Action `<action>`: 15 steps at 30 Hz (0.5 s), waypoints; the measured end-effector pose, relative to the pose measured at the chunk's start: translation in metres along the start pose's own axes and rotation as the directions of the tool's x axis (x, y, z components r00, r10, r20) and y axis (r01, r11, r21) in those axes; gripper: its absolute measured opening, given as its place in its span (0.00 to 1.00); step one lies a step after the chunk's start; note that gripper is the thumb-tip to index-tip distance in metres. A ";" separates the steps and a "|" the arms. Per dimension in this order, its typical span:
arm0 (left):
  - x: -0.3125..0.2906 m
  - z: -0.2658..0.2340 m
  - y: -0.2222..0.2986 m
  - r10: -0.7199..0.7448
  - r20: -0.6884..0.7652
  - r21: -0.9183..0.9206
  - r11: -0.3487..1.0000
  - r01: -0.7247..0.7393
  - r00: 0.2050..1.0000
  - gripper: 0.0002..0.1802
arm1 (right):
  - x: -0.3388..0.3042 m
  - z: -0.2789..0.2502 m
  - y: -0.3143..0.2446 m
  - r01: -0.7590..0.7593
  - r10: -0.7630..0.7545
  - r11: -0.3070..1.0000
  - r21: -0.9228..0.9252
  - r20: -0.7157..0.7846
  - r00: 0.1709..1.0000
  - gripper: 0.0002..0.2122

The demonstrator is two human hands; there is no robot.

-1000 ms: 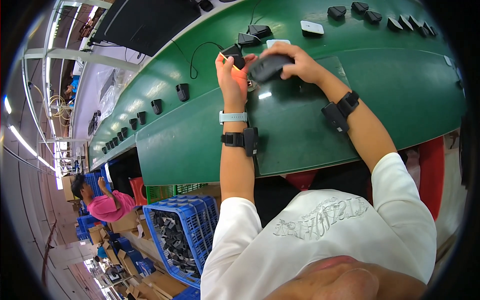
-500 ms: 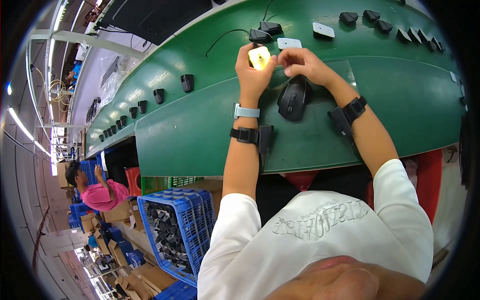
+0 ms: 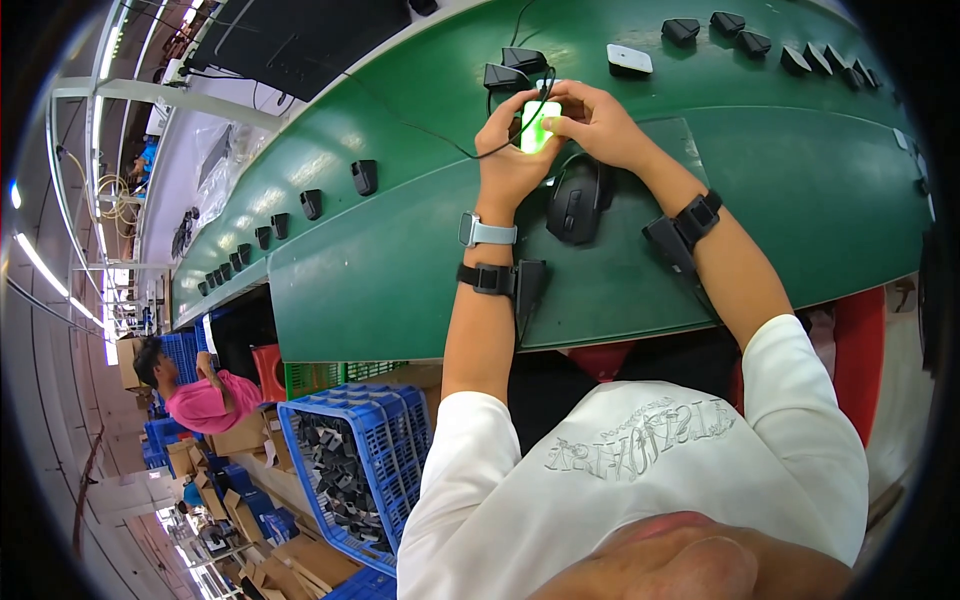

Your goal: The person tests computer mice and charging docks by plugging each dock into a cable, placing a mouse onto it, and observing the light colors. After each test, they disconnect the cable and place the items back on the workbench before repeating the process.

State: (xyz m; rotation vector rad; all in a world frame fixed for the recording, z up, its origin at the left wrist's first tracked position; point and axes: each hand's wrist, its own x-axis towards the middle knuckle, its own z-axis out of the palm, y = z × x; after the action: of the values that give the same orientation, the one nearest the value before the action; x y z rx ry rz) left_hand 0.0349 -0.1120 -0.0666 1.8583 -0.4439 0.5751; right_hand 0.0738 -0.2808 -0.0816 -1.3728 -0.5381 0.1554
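A small box-shaped device glows green between my hands above the green table. My left hand is closed round its left side. My right hand comes from the right, its fingers bent behind the device and its thumb on the lit face. A thin black cable loops beside the device and passes across my left fingers. Just below my hands lies a black computer mouse. Beyond my left fingers are two black wedge-shaped housings.
A white-faced unit and several black housings lie at the far right. More housings line the table's left side. A blue crate full of dark parts stands at lower left; a person in pink is beyond it.
The device's glow has turned from yellow to green. My right hand has moved left onto it. The black cable now loops over my left hand. The view has shifted slightly.
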 end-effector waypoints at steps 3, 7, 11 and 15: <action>0.001 0.002 0.000 0.043 0.005 0.007 0.999 -0.043 0.999 0.30 | -0.001 -0.001 -0.001 0.010 -0.010 0.996 -0.086 -0.003 1.000 0.19; -0.001 0.000 0.004 -0.054 0.026 0.044 0.998 0.053 0.998 0.30 | 0.000 0.000 0.000 0.039 -0.040 0.999 -0.036 -0.024 0.999 0.15; 0.000 0.001 0.007 -0.039 0.026 0.064 0.997 0.037 0.999 0.31 | 0.000 -0.002 0.000 0.041 -0.041 0.998 -0.045 -0.004 0.999 0.13; 0.002 0.002 0.005 0.024 0.071 0.058 0.998 -0.028 0.997 0.34 | 0.000 -0.004 -0.001 0.040 -0.041 0.996 -0.080 -0.008 0.999 0.12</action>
State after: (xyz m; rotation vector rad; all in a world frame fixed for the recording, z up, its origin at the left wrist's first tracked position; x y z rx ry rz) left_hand 0.0338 -0.1152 -0.0626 1.9365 -0.5031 0.5470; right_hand 0.0751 -0.2843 -0.0814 -1.4387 -0.5693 0.0952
